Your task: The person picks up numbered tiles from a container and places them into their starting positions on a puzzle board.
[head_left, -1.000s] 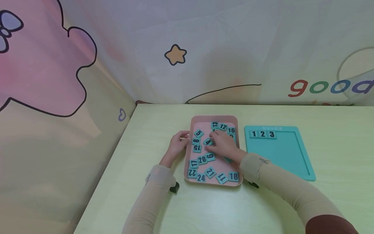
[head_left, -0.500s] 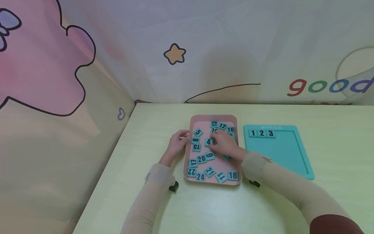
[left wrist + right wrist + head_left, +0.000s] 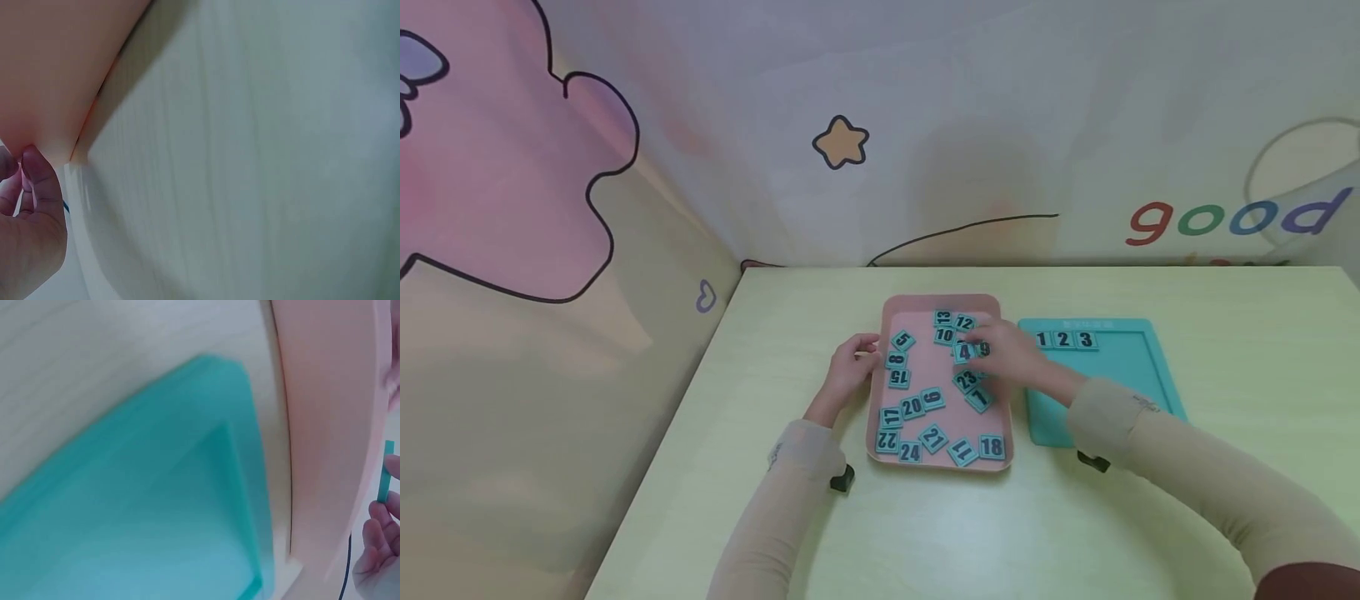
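Note:
My right hand (image 3: pixel 1011 354) pinches a teal tile marked 4 (image 3: pixel 964 352) between thumb and fingers, over the right side of a shallow pink tray (image 3: pixel 940 302). In the right wrist view the tile (image 3: pixel 385 478) appears edge-on, lifted past the tray's wall. My left hand (image 3: pixel 847 371) is at the tray's left rim; the left wrist view has its thumb and finger pinching that rim. Number tiles such as 5 (image 3: pixel 903 340), 20 (image 3: pixel 912 407) and 18 (image 3: pixel 992 447) lie about the tray, some partly hidden by the right hand.
Right of the tray lies a teal board (image 3: pixel 1093 371) with tiles 1, 2 and 3 (image 3: pixel 1086 340) in its upper left; the right forearm covers part of it. A printed fabric backdrop (image 3: pixel 970 142) stands behind the pale table (image 3: pixel 925 533).
The right hand has lifted tile 4 from the tray's middle and moved right with it, uncovering tiles 10, 23 and 7. The left hand has stayed at the rim.

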Demonstrator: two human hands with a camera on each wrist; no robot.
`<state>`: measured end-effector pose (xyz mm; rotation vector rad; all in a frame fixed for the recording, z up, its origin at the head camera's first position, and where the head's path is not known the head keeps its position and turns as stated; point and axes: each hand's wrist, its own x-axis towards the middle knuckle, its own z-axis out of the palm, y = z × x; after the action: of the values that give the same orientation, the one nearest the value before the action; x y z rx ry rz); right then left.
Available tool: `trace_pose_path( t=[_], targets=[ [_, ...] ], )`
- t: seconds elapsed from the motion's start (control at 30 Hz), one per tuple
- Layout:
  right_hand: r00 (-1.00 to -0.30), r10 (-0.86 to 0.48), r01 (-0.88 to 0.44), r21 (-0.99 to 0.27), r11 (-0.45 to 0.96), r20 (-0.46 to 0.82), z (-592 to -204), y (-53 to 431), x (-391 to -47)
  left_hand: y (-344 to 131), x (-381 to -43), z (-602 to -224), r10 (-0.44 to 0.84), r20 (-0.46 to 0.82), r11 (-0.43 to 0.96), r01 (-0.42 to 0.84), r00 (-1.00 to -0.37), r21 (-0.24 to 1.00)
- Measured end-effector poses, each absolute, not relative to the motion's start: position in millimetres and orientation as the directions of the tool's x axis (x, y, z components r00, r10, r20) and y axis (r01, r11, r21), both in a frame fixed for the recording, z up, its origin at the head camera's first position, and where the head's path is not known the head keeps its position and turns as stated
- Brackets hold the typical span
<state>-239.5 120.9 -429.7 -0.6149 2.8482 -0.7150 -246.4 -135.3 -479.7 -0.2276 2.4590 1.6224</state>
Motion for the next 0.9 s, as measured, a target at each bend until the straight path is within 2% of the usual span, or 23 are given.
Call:
trace_pose_path(
  t=[0.57, 0.9],
  targets=[
    [-0.941, -0.338, -0.258, -0.577, 0.775, -0.033, -430, 223, -241, -137, -246, -482, -0.021, -0.233, 0.39, -0.222, -0.972, 0.894],
    [-0.966, -0.229, -0.135, -0.518, 0.844, -0.121, -435, 266, -242, -136, -246, -480, -0.03, -0.242, 0.407, -0.233, -0.97, 0.883]
  ],
)
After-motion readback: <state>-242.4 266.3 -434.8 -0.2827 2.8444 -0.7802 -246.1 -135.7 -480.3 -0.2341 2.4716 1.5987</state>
